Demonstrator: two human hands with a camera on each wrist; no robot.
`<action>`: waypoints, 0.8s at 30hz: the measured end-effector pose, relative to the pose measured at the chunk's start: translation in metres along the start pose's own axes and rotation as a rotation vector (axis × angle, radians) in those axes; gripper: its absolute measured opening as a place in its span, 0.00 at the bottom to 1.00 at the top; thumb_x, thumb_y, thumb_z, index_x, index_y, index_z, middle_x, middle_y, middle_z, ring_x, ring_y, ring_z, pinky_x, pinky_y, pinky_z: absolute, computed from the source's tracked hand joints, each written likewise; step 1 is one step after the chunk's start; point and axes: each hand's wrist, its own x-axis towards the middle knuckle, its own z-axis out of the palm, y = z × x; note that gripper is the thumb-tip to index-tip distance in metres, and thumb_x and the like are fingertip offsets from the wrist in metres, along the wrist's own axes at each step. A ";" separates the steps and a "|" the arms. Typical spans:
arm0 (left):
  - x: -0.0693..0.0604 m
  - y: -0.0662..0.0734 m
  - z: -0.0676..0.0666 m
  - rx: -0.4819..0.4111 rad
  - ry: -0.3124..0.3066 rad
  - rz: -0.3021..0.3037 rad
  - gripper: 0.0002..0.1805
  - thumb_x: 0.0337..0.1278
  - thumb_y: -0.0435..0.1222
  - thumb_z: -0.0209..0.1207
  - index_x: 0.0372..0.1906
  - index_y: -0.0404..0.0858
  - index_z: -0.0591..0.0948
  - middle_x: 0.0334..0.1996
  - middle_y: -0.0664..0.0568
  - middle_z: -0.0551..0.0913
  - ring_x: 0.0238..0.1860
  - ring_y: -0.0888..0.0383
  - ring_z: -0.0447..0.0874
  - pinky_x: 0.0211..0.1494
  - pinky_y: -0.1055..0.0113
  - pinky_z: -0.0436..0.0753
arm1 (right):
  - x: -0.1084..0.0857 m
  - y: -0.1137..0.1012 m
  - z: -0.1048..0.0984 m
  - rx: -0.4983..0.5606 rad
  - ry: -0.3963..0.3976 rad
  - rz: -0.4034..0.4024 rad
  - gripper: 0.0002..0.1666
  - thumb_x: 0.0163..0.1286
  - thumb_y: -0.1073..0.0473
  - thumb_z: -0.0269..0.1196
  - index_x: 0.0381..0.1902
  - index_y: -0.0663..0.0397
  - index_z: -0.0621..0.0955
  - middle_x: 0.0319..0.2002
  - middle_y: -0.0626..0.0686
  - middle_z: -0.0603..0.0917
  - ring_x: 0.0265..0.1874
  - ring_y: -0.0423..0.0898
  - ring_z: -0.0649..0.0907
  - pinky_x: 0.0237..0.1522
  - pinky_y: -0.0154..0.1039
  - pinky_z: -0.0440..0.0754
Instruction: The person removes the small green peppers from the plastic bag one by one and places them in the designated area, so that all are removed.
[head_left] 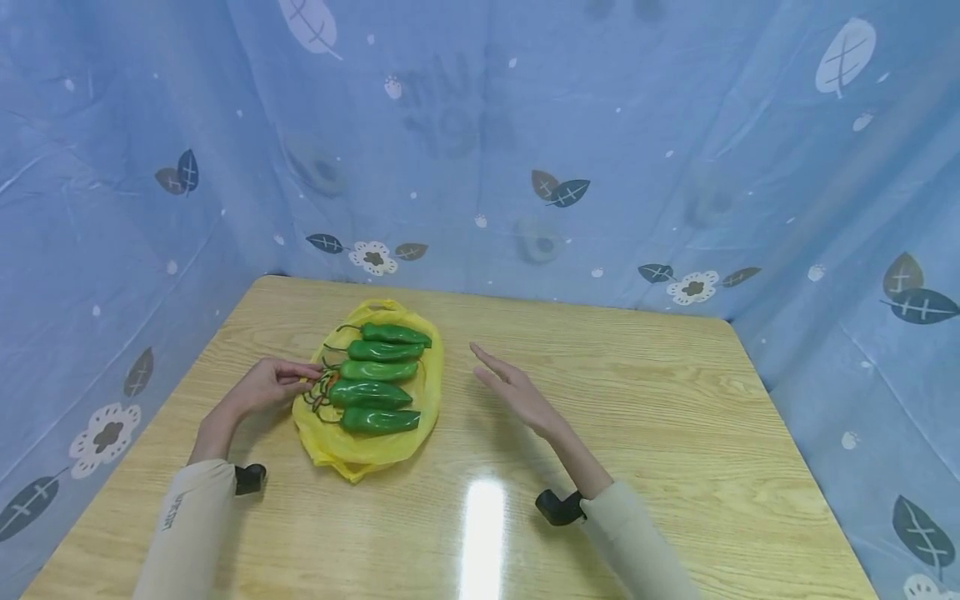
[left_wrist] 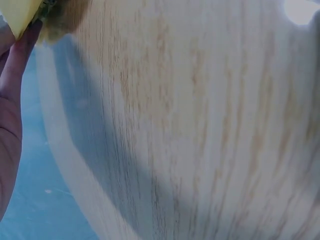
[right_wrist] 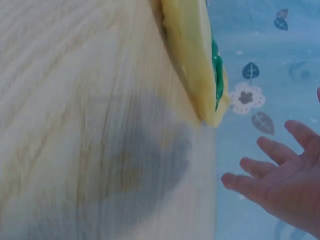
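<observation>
Several long green peppers [head_left: 371,394] lie side by side on a yellow plastic bag [head_left: 367,451], their stems pointing left. Among the stems is a small tangle of thin red and green pieces [head_left: 324,385], too small to make out. At the bag's left edge, my left hand [head_left: 262,387] pinches the yellow rim; in the left wrist view the plastic [left_wrist: 20,14] sits between thumb and fingers. My right hand [head_left: 522,402] hovers over the table to the right of the bag, touching nothing. Its fingers [right_wrist: 275,150] are straight and spread in the right wrist view.
The pale wooden table [head_left: 637,400] carries the bag on its left half. A blue curtain [head_left: 480,150] with leaf and flower prints hangs behind and along both sides. Bright light reflects off the tabletop [head_left: 483,533] near the front.
</observation>
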 end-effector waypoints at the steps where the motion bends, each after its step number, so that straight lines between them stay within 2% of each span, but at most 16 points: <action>1: 0.000 0.000 0.000 -0.006 -0.004 0.003 0.13 0.62 0.28 0.58 0.50 0.26 0.82 0.59 0.31 0.73 0.52 0.48 0.80 0.46 0.76 0.80 | 0.001 0.001 0.001 0.041 -0.013 0.001 0.32 0.77 0.42 0.44 0.74 0.44 0.59 0.73 0.47 0.58 0.72 0.51 0.57 0.70 0.55 0.55; 7: -0.001 -0.002 0.001 -0.021 -0.010 0.004 0.13 0.62 0.28 0.59 0.50 0.26 0.81 0.59 0.31 0.73 0.53 0.45 0.79 0.45 0.76 0.80 | 0.006 0.003 0.009 0.270 -0.080 0.034 0.32 0.79 0.46 0.44 0.73 0.57 0.61 0.73 0.59 0.59 0.71 0.57 0.58 0.70 0.55 0.56; 9: -0.001 -0.003 0.001 -0.021 -0.009 0.007 0.13 0.62 0.28 0.59 0.50 0.26 0.81 0.59 0.31 0.73 0.53 0.44 0.79 0.45 0.76 0.80 | 0.008 0.004 0.012 0.313 -0.092 0.045 0.33 0.79 0.46 0.44 0.73 0.59 0.61 0.72 0.62 0.59 0.71 0.58 0.58 0.70 0.53 0.57; 15: -0.001 -0.003 0.001 -0.025 -0.010 0.016 0.13 0.62 0.28 0.59 0.50 0.25 0.81 0.59 0.31 0.73 0.53 0.44 0.79 0.46 0.75 0.80 | 0.016 0.006 0.022 0.388 -0.075 0.070 0.32 0.77 0.48 0.48 0.70 0.63 0.64 0.69 0.63 0.65 0.68 0.58 0.65 0.67 0.47 0.64; 20: -0.001 -0.002 0.000 -0.025 -0.012 0.012 0.13 0.62 0.27 0.58 0.50 0.25 0.81 0.59 0.31 0.73 0.53 0.43 0.79 0.46 0.75 0.80 | 0.022 0.007 0.031 0.441 -0.062 0.059 0.31 0.77 0.52 0.50 0.68 0.68 0.65 0.65 0.65 0.70 0.62 0.60 0.72 0.65 0.50 0.67; 24: -0.001 0.000 0.000 -0.016 -0.010 0.009 0.13 0.62 0.27 0.58 0.50 0.25 0.81 0.59 0.30 0.73 0.54 0.41 0.78 0.46 0.75 0.80 | 0.027 0.009 0.039 0.458 -0.068 0.054 0.29 0.76 0.55 0.52 0.66 0.71 0.67 0.63 0.64 0.72 0.59 0.57 0.75 0.64 0.51 0.68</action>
